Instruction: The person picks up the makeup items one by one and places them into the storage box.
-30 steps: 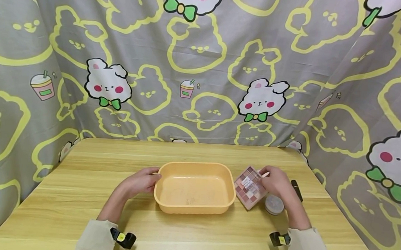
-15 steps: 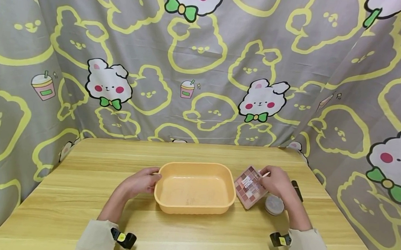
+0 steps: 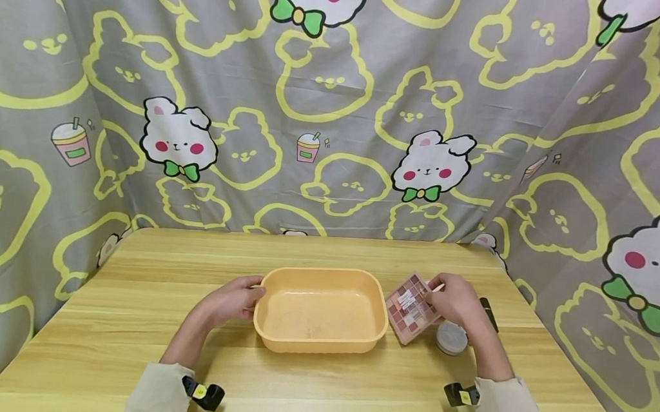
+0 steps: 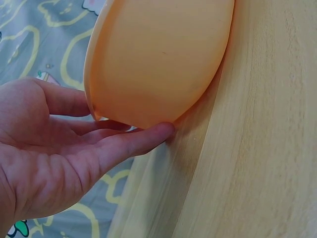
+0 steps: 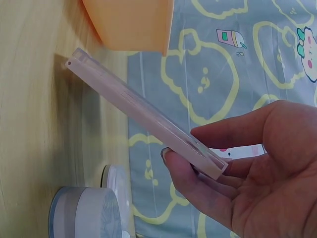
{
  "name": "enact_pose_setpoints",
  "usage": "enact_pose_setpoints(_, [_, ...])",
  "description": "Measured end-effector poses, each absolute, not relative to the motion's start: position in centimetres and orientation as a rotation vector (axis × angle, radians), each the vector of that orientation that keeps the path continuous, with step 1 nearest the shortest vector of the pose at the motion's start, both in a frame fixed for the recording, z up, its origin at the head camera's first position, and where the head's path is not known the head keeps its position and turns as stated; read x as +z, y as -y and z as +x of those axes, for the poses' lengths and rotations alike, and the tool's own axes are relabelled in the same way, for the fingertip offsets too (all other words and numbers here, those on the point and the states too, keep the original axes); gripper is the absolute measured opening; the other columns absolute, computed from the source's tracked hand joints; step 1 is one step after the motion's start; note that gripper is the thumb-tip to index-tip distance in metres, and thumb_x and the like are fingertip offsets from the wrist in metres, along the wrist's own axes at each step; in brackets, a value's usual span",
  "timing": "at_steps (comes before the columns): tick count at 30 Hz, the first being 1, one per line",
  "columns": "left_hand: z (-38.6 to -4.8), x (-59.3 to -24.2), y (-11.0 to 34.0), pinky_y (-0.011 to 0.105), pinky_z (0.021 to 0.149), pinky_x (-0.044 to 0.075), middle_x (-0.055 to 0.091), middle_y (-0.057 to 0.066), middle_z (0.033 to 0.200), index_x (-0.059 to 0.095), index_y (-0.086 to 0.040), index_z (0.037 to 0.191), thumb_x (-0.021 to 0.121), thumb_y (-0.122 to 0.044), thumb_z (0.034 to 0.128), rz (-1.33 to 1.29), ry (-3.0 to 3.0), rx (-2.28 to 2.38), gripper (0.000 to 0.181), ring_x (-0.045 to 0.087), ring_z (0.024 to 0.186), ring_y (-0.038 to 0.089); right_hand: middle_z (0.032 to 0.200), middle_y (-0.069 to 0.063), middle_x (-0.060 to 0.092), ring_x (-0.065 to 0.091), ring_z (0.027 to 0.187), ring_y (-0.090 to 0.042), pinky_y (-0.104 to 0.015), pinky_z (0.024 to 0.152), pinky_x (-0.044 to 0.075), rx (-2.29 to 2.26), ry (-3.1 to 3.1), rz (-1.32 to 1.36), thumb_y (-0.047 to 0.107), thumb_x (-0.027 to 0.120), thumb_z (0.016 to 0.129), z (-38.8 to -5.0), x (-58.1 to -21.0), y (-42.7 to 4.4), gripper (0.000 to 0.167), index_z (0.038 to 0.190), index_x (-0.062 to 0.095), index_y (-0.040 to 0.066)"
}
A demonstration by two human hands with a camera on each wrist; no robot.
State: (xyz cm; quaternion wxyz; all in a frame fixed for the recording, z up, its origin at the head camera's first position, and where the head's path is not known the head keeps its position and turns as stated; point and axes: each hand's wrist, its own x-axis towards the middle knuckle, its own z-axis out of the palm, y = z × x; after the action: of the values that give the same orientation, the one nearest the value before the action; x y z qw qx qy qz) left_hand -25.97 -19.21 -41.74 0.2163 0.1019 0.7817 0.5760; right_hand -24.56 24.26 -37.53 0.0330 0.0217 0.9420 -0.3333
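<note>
An orange plastic basin (image 3: 321, 312) stands on the table, nothing lying in it. My left hand (image 3: 235, 301) grips its left end; in the left wrist view the fingers (image 4: 148, 139) lie against the outer wall below the rim. To the right of the basin, my right hand (image 3: 452, 298) pinches an eyeshadow palette (image 3: 412, 309) by its far right corner. The palette is tilted, seen edge-on in the right wrist view (image 5: 138, 111), its low end close to the table. Whether that end touches the wood cannot be made out.
A round jar with a pale lid (image 3: 451, 338) stands below the right hand. Another round, white-topped item (image 5: 118, 186) shows behind it in the right wrist view. Partly hidden by the right forearm lies a black tube (image 3: 489, 314). A patterned curtain (image 3: 338, 103) surrounds the table.
The palette tilts very slightly differently in the right hand. Otherwise both hands and the basin keep their places.
</note>
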Motion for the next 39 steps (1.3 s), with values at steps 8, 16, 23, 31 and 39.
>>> enact_pose_setpoints(8, [-26.07,-41.76,19.21,0.043,0.092,0.058,0.058,0.027,0.134,0.035,0.007,0.151,0.036,-0.015,0.1091,0.286,-2.152,1.607,0.048,0.063,0.117,0.033,0.098,-0.021,0.065,0.062,0.075,-0.023,-0.037,0.059,0.060,-1.045,-2.891,0.065,0.011,0.061,0.094,-24.35,-37.24,-24.19,0.030,0.116,0.060,-0.009])
enact_pose_setpoints(16, [-26.06,-41.74,19.17,0.042,0.091,0.058,0.058,0.027,0.133,0.036,0.006,0.151,0.037,-0.016,0.1089,0.271,-2.158,1.609,0.048,0.064,0.117,0.033,0.097,-0.021,0.064,0.062,0.073,-0.022,-0.037,0.059,0.060,-1.066,-2.911,0.054,0.011,0.060,0.093,-24.41,-37.28,-24.34,0.031,0.117,0.060,-0.008])
enact_pose_setpoints(23, [-26.05,-41.76,19.20,0.042,0.092,0.058,0.058,0.027,0.134,0.036,0.006,0.152,0.036,-0.016,0.1090,0.274,-2.159,1.609,0.048,0.063,0.118,0.033,0.093,-0.018,0.065,0.064,0.066,-0.022,-0.039,0.059,0.060,-1.097,-2.918,0.057,0.012,0.060,0.093,-24.28,-37.25,-24.33,0.033,0.120,0.060,-0.008])
enact_pose_setpoints(31, [-26.08,-41.81,19.25,0.042,0.092,0.058,0.057,0.028,0.135,0.035,0.006,0.152,0.036,-0.016,0.1091,0.275,-2.156,1.610,0.048,0.063,0.118,0.034,0.090,-0.017,0.068,0.068,0.063,-0.026,-0.041,0.060,0.059,-1.145,-2.927,0.057,0.016,0.060,0.095,-24.17,-37.08,-24.41,0.036,0.122,0.059,-0.007])
enact_pose_setpoints(39, [-26.09,-41.88,19.25,0.043,0.093,0.058,0.057,0.027,0.136,0.034,0.006,0.152,0.036,-0.016,0.1092,0.273,-2.161,1.606,0.048,0.063,0.119,0.034,0.092,-0.019,0.068,0.067,0.063,-0.022,-0.037,0.057,0.057,-1.184,-2.942,0.066,0.016,0.058,0.097,-24.17,-36.75,-24.50,0.037,0.124,0.058,-0.008])
